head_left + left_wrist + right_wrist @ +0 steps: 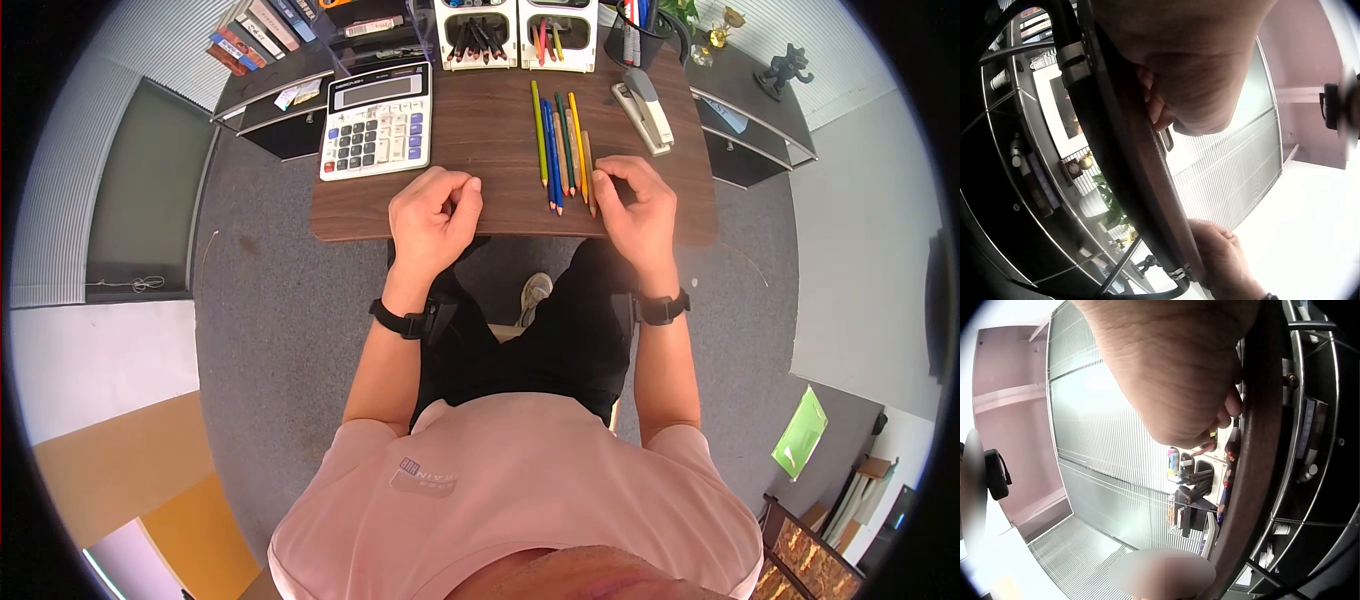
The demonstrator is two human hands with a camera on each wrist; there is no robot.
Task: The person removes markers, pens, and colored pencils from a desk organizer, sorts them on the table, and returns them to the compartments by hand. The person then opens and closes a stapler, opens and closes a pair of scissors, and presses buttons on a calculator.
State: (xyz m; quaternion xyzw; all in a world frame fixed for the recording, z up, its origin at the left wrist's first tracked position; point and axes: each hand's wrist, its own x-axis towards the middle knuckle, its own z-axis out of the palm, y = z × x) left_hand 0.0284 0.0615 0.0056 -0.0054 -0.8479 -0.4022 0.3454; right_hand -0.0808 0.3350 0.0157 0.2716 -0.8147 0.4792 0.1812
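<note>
a: what surface did we take as the ground of this figure?

b: a brown wooden desk (480, 130), set above a grey floor (270, 250). on it we noted a calculator (375, 130) at the left, a stapler (648, 115) at the right and white holders (447, 62) at the back.

a: and where did the coloured pencils lie?

b: in a loose, roughly parallel group between calculator and stapler, their sharpened tips toward the person. we placed the outermost brown one just beside the right hand (637, 215); whether they touched, we could not tell.

a: how did we read the hands?

b: both were loosely curled at the desk's near edge, narrow, with nothing visible in their grasp. the left hand (435, 220) lay nearest the calculator. the wrist views hid part of the fingers.

a: which step did we infer?

b: a resting position, we judged, with the pencils (539, 130) unheld. a next move on them called, in our view, for the right hand to widen, then pinch one shaft without rolling its neighbours.
</note>
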